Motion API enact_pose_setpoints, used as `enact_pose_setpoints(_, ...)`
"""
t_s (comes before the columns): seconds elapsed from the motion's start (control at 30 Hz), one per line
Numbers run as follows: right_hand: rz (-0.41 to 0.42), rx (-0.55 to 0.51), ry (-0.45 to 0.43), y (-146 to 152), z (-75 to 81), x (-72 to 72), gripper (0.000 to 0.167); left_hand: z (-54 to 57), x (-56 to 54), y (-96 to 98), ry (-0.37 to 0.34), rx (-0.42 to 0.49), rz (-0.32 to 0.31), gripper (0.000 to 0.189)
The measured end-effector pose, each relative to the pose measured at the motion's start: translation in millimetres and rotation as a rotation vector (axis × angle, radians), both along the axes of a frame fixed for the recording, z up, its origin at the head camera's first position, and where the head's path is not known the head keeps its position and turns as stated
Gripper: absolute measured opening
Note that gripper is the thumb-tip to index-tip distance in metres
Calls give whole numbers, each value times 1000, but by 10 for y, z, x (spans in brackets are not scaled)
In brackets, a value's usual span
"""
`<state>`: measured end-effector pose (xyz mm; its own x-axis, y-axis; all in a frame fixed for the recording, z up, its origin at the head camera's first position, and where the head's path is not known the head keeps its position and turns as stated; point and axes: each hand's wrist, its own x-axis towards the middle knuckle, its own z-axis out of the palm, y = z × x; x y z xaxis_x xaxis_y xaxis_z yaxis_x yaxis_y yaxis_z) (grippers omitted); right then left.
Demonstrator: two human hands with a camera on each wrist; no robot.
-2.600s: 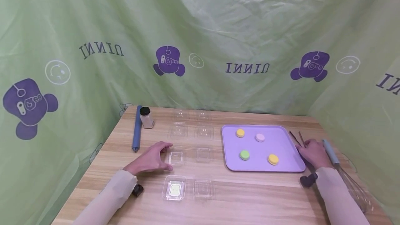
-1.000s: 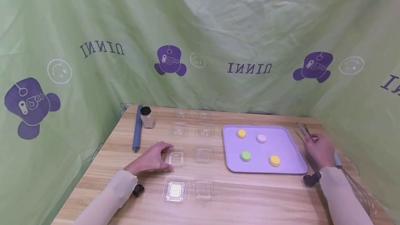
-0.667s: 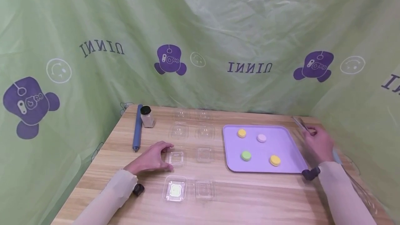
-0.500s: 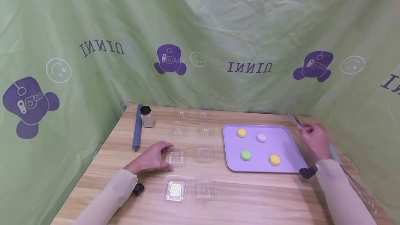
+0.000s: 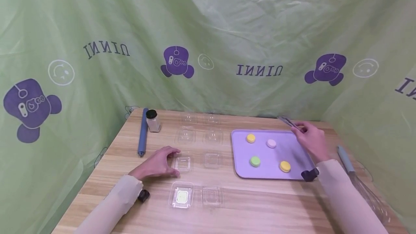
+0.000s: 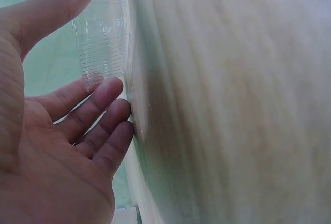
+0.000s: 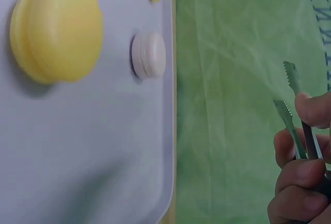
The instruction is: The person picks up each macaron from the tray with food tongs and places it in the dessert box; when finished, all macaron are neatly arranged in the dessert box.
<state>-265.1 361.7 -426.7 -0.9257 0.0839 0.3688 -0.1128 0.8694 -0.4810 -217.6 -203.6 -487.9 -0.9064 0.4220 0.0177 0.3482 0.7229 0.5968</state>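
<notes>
Right hand [image 5: 311,141] grips serrated tongs [image 7: 310,142], tips apart, at 2 o'clock on lilac tray [image 5: 242,170]; pink macaron [image 5: 271,143] lies at tray's 12 o'clock. Left hand [image 5: 158,164] loosely spread, clear container [image 5: 183,164] at its 3 o'clock; contact unclear

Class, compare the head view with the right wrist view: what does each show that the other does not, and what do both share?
Only the head view: the left hand, clear plastic containers, green macaron, blue rod, black-lidded jar and whisk.

Only the right wrist view: distinct teeth on the tips of the metal tongs, too small to make out from the head.

Both: the right hand holding those tongs, the purple tray, pink macaron, two yellow macarons and green curtain.
</notes>
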Motion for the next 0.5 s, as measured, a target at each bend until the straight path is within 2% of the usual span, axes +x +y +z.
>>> enact_pose_setpoints(0.23, 73, 32, 4, -243, -41, -67, 30, 0, 9, 5, -1, -9, 6, 93)
enact_pose_setpoints(0.5, 129, 62, -64, -440, -128, -127, 32, -3, -7, 9, 0, -18, 10, 92)
